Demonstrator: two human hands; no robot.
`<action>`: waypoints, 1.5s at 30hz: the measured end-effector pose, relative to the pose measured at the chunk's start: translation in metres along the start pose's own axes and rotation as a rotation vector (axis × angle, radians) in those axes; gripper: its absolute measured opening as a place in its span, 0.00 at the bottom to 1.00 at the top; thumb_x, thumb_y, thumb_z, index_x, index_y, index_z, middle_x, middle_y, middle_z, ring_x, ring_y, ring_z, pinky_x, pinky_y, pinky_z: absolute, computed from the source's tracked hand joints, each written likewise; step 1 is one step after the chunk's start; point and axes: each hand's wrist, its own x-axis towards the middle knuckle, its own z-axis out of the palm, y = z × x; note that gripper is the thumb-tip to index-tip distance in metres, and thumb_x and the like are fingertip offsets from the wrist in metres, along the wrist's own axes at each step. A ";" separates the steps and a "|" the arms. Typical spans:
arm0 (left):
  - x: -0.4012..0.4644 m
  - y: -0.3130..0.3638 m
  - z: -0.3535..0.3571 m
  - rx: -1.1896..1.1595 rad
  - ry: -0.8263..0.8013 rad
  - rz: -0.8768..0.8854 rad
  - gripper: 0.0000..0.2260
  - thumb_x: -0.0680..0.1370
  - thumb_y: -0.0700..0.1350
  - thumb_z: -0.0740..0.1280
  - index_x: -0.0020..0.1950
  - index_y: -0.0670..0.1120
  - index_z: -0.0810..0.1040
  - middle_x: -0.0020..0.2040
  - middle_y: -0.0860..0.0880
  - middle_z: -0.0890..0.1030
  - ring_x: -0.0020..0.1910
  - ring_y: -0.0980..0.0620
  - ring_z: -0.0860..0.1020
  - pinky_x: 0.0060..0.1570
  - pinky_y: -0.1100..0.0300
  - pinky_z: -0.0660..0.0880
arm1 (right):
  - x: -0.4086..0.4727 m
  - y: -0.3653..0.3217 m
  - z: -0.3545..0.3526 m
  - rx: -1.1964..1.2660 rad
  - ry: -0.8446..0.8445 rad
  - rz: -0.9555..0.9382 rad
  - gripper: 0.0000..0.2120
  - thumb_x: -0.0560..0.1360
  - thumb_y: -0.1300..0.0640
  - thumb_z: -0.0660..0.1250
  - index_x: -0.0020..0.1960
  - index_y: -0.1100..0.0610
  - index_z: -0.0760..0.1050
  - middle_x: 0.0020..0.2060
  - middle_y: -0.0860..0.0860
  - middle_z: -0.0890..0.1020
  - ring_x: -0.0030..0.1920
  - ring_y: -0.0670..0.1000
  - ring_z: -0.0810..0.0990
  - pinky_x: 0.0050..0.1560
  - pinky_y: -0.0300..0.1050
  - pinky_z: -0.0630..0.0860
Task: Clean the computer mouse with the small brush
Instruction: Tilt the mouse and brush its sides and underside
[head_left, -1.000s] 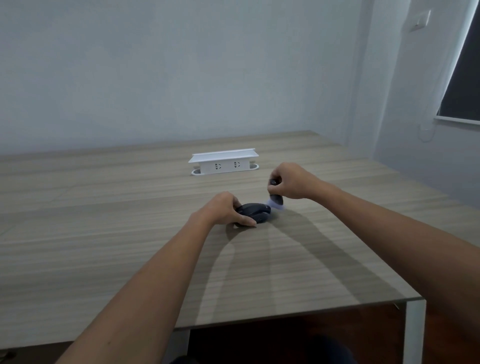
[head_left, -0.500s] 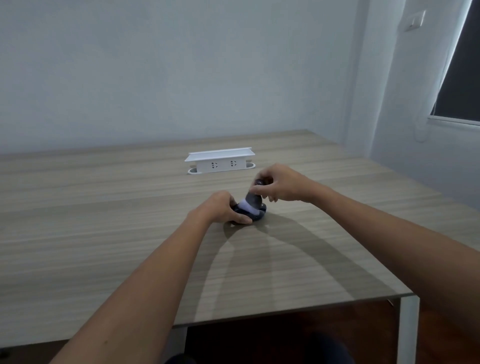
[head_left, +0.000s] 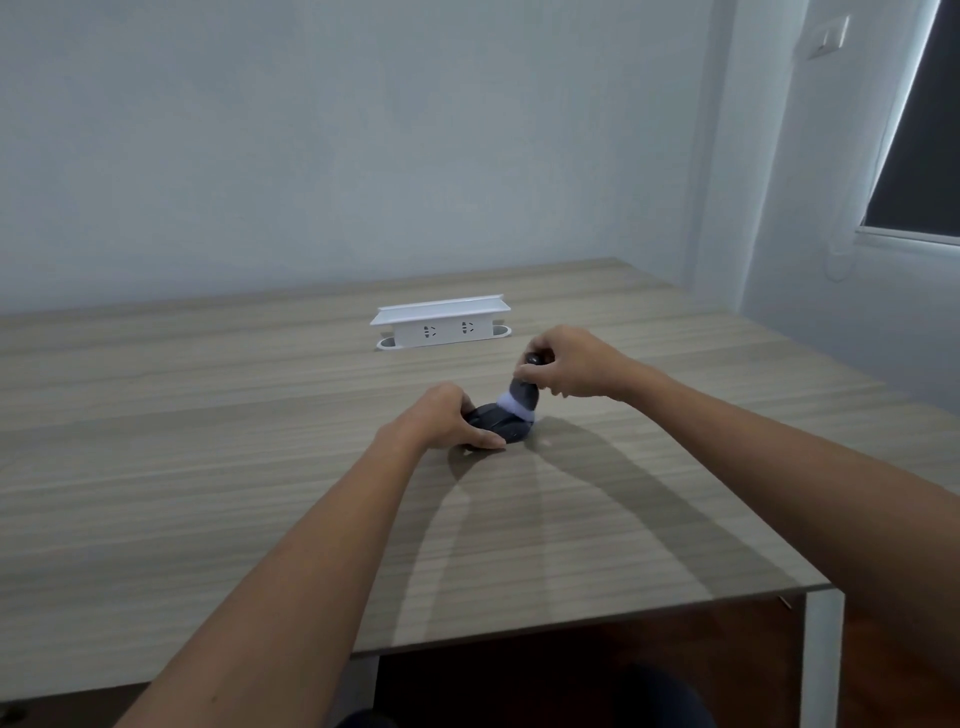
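Dark grey rounded plastic computer mouse (head_left: 498, 425) sits mid-desk, my left hand (head_left: 441, 418) clasping its near side. My right hand (head_left: 569, 366) grips the small dark-handled brush (head_left: 522, 397), pale bristles touching the mouse. Behind stands a white socket box (head_left: 441, 325) on the wood-grain desk (head_left: 208, 467).

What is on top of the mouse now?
The brush, held by the right hand, rests its pale bristles on the mouse. The left hand covers its left part, hiding that surface.
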 end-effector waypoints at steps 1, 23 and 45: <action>0.000 0.000 0.000 0.005 -0.001 0.000 0.26 0.63 0.63 0.78 0.48 0.42 0.85 0.36 0.47 0.80 0.37 0.49 0.75 0.36 0.57 0.68 | 0.000 -0.001 0.000 -0.002 -0.004 -0.001 0.06 0.74 0.59 0.68 0.40 0.59 0.83 0.28 0.46 0.79 0.27 0.46 0.76 0.29 0.41 0.73; -0.009 -0.002 0.003 -0.041 0.057 0.036 0.25 0.63 0.62 0.79 0.47 0.43 0.86 0.30 0.51 0.77 0.30 0.54 0.72 0.30 0.61 0.65 | 0.017 -0.002 0.003 -0.237 -0.018 -0.022 0.09 0.74 0.62 0.66 0.38 0.67 0.79 0.36 0.54 0.83 0.39 0.56 0.81 0.38 0.46 0.75; -0.009 -0.005 0.005 -0.198 0.031 0.095 0.17 0.81 0.47 0.64 0.70 0.50 0.77 0.61 0.48 0.83 0.57 0.50 0.81 0.61 0.58 0.74 | -0.030 0.028 0.029 0.173 0.310 -0.133 0.02 0.75 0.58 0.70 0.45 0.56 0.79 0.38 0.46 0.83 0.36 0.40 0.77 0.37 0.30 0.71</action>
